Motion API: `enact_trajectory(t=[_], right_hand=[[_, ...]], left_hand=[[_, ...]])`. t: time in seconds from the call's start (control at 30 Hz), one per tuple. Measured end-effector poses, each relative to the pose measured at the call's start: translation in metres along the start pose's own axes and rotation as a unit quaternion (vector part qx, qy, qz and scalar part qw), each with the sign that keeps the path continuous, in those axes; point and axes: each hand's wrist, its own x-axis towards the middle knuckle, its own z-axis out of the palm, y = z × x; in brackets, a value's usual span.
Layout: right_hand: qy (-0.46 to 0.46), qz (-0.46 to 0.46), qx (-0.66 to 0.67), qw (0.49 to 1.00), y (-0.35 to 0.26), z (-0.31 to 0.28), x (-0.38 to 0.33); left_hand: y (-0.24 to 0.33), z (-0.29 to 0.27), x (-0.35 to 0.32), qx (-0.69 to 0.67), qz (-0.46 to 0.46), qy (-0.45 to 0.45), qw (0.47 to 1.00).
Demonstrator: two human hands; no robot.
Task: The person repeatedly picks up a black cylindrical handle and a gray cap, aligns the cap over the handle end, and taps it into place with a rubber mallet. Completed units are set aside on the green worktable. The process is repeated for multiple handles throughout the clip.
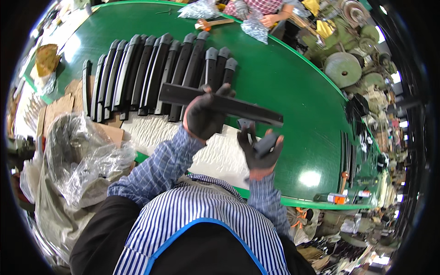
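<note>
My left hand (pixel 201 117), in a dark fingerless glove, is closed round a long black bar (pixel 252 111) held slantwise above the table's near edge. The bar's bare end points to the right, over my right hand. In my gloved right hand (pixel 259 160) lies a dark grey end cap (pixel 266 144), with the fingers curled about it. A second small grey piece (pixel 246 123) shows just past those fingertips; whether they touch it I cannot tell. Beyond my left hand several black bars (pixel 156 75) lie side by side, most with grey caps on their far ends.
The table (pixel 284 68) is green with a raised rim. White wrinkled sheeting (pixel 215 158) and cardboard (pixel 59 112) lie along its near side. A mallet (pixel 213 23) and plastic bags (pixel 254 30) are at the far edge, by another person's hand (pixel 269 19). More dark strips (pixel 347 156) lie right.
</note>
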Motion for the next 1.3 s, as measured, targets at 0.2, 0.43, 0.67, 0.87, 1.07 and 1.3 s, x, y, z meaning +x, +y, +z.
enact_trajectory(t=[0.2, 0.43, 0.67, 0.87, 1.07, 1.3], right_hand=[[-0.126, -0.012, -0.091, 0.988, -0.028, 0.061, 0.077], [-0.249, -0.203, -0.597, 0.735, -0.002, 0.119, 0.071], [-0.257, -0.138, -0.1, 0.951, -0.027, 0.174, 0.133], [-0.318, -0.099, -0.086, 0.939, -0.008, 0.173, 0.15], [-0.235, 0.091, -0.238, 0.938, -0.004, 0.18, 0.139], [-0.234, 0.084, -0.312, 0.917, 0.025, 0.184, 0.127]], left_hand=[[-0.018, 0.029, -0.05, 0.584, -0.061, -0.178, 0.789], [-0.003, 0.032, -0.011, 0.231, -0.215, 0.11, 0.943], [0.002, 0.047, -0.004, 0.152, -0.239, 0.077, 0.956], [-0.01, 0.061, -0.011, 0.339, -0.208, 0.116, 0.91], [-0.004, 0.07, -0.018, 0.48, -0.265, 0.099, 0.83], [0.023, 0.069, -0.034, 0.368, -0.275, 0.133, 0.878]])
